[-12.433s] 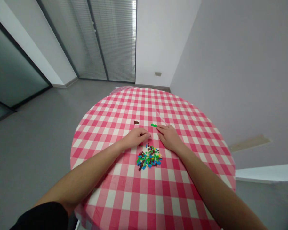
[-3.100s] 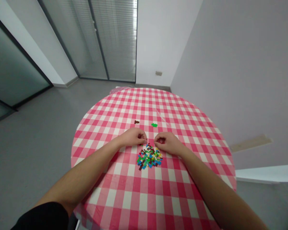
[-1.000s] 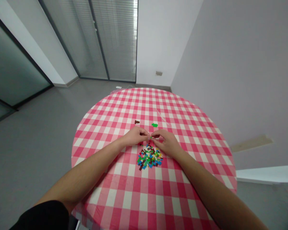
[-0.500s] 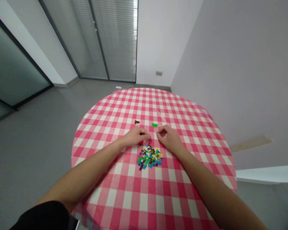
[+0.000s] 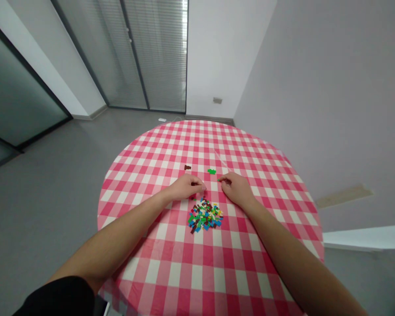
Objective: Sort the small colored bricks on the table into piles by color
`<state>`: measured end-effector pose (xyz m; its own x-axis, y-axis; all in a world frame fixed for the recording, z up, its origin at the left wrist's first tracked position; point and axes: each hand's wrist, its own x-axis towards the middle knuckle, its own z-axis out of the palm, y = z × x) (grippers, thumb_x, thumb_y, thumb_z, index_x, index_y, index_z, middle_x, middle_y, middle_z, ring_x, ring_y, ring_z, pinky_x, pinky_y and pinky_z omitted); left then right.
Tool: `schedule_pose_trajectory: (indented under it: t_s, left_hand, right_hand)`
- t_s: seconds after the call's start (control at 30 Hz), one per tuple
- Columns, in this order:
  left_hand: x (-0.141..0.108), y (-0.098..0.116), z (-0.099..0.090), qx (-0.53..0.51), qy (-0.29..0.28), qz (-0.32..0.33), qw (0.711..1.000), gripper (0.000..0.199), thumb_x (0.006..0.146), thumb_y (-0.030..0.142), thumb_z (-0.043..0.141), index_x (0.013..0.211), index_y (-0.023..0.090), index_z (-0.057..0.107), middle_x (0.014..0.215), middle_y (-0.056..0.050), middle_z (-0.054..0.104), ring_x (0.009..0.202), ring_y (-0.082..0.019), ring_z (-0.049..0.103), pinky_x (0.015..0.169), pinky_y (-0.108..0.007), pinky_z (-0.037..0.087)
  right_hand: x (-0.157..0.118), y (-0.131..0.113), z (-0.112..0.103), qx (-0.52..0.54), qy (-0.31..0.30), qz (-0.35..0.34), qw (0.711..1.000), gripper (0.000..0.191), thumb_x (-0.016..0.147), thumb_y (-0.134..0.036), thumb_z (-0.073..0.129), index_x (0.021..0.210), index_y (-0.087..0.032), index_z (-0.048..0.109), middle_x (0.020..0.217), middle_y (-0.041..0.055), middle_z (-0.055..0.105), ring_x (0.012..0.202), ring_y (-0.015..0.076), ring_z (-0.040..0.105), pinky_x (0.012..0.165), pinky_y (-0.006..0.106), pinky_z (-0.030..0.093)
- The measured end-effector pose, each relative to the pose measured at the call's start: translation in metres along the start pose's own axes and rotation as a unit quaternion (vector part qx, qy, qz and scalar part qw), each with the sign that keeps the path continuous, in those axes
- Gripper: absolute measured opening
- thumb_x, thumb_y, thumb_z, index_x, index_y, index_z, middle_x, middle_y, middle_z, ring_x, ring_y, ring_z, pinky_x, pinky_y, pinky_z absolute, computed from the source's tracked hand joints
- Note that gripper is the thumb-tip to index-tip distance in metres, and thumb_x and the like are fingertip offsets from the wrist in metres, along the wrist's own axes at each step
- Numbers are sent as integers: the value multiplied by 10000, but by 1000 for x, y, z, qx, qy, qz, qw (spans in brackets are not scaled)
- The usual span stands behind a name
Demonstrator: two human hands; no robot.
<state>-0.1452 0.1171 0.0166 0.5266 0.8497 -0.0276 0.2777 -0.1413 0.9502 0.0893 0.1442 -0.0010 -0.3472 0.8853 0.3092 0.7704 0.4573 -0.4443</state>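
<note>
My right hand [image 5: 237, 188] pinches a tiny green plastic brick [image 5: 220, 180]; my left hand [image 5: 187, 186] curls narrowly, its hold unclear, just beyond a heap of multicoloured plastic bricks [image 5: 205, 215] on the pink-checked counter [image 5: 197, 272].

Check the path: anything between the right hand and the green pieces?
Nothing visible: only the pink checked tablecloth lies between the right hand and the green plastic pieces. The left hand and mixed pile sit off that line.

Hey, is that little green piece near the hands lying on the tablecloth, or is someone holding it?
It's lying on the cloth: the green plastic piece rests on the checked tablecloth, with a gap between it and the right hand below it.
</note>
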Motion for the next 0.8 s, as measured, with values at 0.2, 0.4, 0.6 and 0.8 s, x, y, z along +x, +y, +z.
schedule_pose_trajectory:
  t_s: [0.2, 0.4, 0.6, 0.8]
  left_hand:
    - [-1, -1, -1, 0, -8, 7, 1000, 247, 856, 275, 546, 719, 135, 698, 690, -66, 695, 652, -139, 616, 677, -269, 470]
    - [0, -1, -1, 6, -9, 1, 1000, 232, 841, 263, 548, 723, 134, 700, 681, -57, 693, 651, -134, 616, 666, -254, 466]
    - [1, -3, 0, 1, -3, 2, 1000, 230, 836, 257, 541, 736, 130, 705, 679, -55, 689, 648, -134, 615, 661, -252, 465]
    - [0, -1, 0, 3, -5, -9, 1000, 218, 830, 253, 546, 753, 128, 707, 666, -50, 685, 621, -129, 602, 630, -246, 456]
  right_hand:
    - [0, -1, -3, -17, -13, -25, 999, 219, 773, -90, 528, 771, -168, 733, 821, 91, 701, 799, 224, 634, 759, 354, 498]
    - [0, -3, -1, -34, -25, -43, 998, 268, 788, -98, 523, 905, -154, 757, 876, 99, 692, 845, 225, 624, 796, 342, 497]
    - [0, -3, 1, -65, -33, -80, 994, 332, 810, -104, 508, 1046, -105, 742, 1065, 139, 699, 976, 263, 611, 908, 387, 473]
    - [-1, -4, 0, -75, -39, -85, 993, 343, 825, -106, 496, 1069, -106, 737, 1110, 142, 697, 1004, 274, 606, 917, 408, 473]
